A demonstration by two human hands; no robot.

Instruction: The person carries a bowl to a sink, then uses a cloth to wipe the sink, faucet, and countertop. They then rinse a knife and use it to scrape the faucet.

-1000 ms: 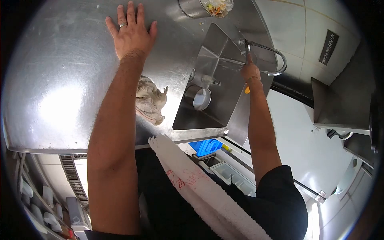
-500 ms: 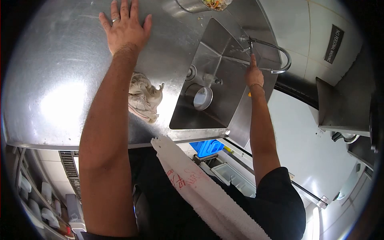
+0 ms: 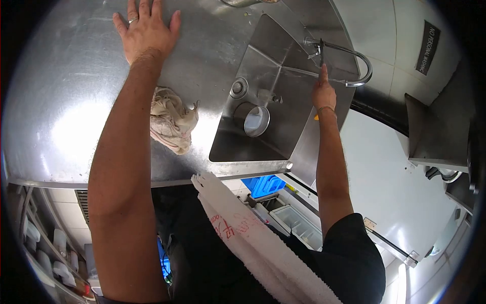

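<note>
My left hand lies flat on the steel counter, fingers spread, a ring on one of them. Below it, beside my forearm, is a crumpled beige cloth. At the tap my right hand has its index finger stretched along a slim dark tap lever; the other fingers look curled and are partly hidden. The curved chrome spout arches to the right of that hand. In the steel sink sits a round metal container with whitish contents, near the drain.
A metal vessel is cut off at the top edge. A white towel hangs down my front. Blue containers stand below the counter, and shelves are at the right.
The view has shifted slightly, so the counter, cloth and sink appear a little further left and up. My left hand remains flat on the counter, and my right hand remains at the tap.
</note>
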